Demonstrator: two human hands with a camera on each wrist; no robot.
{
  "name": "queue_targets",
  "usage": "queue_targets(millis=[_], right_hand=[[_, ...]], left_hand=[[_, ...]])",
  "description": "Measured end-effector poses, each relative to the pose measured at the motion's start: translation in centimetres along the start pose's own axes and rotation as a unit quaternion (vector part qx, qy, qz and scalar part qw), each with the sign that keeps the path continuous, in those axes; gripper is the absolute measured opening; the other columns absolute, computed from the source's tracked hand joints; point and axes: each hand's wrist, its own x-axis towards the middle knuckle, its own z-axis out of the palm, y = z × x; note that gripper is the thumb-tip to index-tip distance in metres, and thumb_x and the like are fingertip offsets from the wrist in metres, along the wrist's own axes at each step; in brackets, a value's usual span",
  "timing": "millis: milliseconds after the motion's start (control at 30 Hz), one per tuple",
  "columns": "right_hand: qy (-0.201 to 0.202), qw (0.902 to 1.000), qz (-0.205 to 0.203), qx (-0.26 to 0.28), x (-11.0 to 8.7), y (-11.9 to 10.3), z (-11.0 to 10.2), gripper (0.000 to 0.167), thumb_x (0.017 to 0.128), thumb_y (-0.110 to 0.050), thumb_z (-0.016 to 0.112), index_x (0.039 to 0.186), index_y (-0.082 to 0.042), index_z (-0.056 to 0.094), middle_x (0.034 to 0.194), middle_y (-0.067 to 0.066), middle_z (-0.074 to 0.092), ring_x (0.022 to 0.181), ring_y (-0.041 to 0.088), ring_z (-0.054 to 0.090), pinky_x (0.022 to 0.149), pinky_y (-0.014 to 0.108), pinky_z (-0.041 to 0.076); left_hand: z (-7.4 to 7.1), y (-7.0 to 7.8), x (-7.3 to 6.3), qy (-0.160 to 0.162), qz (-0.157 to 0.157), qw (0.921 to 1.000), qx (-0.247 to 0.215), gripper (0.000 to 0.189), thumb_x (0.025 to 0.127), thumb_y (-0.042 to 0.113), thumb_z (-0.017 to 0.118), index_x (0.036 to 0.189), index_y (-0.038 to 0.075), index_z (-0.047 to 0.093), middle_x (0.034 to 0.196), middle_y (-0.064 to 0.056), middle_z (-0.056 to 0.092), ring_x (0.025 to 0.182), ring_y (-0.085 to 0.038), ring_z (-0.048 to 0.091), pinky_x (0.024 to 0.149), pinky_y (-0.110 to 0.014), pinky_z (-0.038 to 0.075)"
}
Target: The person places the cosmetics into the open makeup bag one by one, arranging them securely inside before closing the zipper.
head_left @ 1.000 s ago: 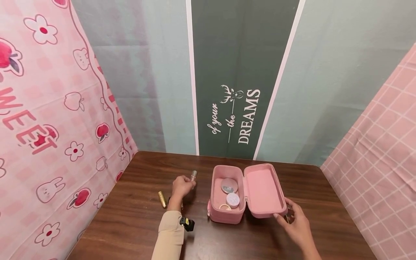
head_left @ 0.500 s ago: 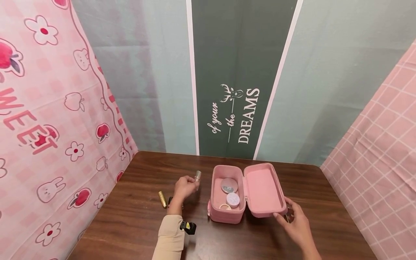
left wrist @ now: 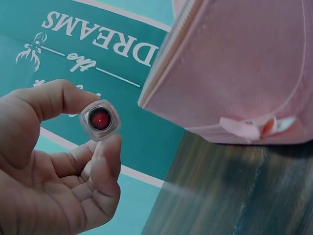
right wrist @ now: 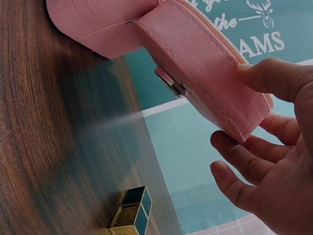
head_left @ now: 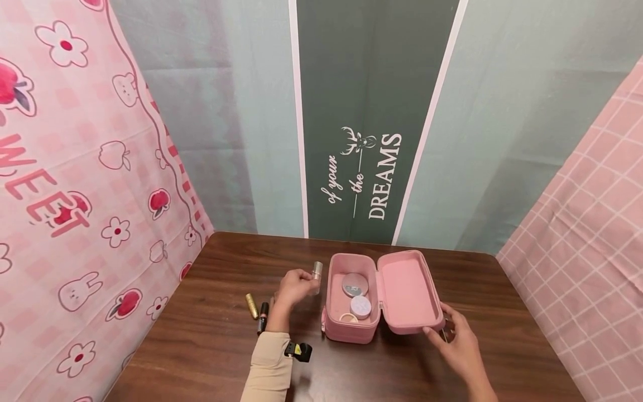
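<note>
My left hand [head_left: 295, 287] pinches a lipstick [head_left: 317, 269] with a silvery end and a clear body, just left of the pink cosmetic case [head_left: 350, 333]. Its squarish clear end with a red centre faces the left wrist view, held between thumb and fingers. The case stands with its lid [head_left: 409, 290] swung out to the right. My right hand [head_left: 458, 341] holds the lid's near right corner, thumb on the zipper edge and fingers beneath. Inside the case lie a silver-topped round compact [head_left: 354, 285], a pale lilac round one [head_left: 360, 306] and a partly hidden round item [head_left: 348, 317].
On the wooden table [head_left: 216, 346], a gold tube [head_left: 252, 306] and a black lipstick [head_left: 263, 318] lie left of my left forearm. A gold and dark rectangular tube [right wrist: 132, 213] sits below the lid in the right wrist view. Printed cloths surround the table.
My left hand has carried the lipstick rightward to near the case's left wall, uncovering the black lipstick. My right hand stays at the lid.
</note>
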Motion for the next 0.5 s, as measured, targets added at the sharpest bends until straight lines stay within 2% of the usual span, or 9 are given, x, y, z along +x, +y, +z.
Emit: queue_targets(millis=[133, 300, 500], right_hand=[[0.001, 1.0, 0.001, 0.001, 0.0, 0.0, 0.0, 0.06, 0.073, -0.009, 0.078, 0.124, 0.005, 0.048, 0.112, 0.023, 0.053, 0.086, 0.029, 0.058, 0.063, 0.025, 0.046], [0.002, 1.0, 0.001, -0.004, 0.0, 0.0, 0.0, 0.061, 0.072, -0.008, 0.078, 0.123, 0.005, 0.048, 0.111, 0.023, 0.053, 0.085, 0.026, 0.058, 0.062, 0.026, 0.047], [0.002, 1.0, -0.006, 0.001, 0.1, 0.0, 0.0, 0.06, 0.072, -0.005, 0.078, 0.122, 0.007, 0.048, 0.11, 0.025, 0.053, 0.087, 0.034, 0.059, 0.063, 0.033, 0.049]], left_hand=[[0.1, 0.4, -0.1, -0.019, 0.001, 0.9994, -0.028, 0.023, 0.077, 0.017, 0.07, 0.088, -0.002, 0.063, 0.07, -0.006, 0.063, 0.06, -0.016, 0.061, 0.056, -0.03, 0.046], [0.1, 1.1, -0.1, -0.042, 0.001, 0.9984, -0.038, 0.022, 0.077, 0.016, 0.069, 0.087, -0.002, 0.063, 0.069, -0.005, 0.062, 0.059, -0.017, 0.06, 0.061, -0.035, 0.049], [0.4, 2.0, 0.5, -0.09, -0.034, 0.993, -0.067, 0.014, 0.073, 0.007, 0.067, 0.082, -0.002, 0.06, 0.066, -0.007, 0.058, 0.06, -0.017, 0.056, 0.058, -0.032, 0.048]])
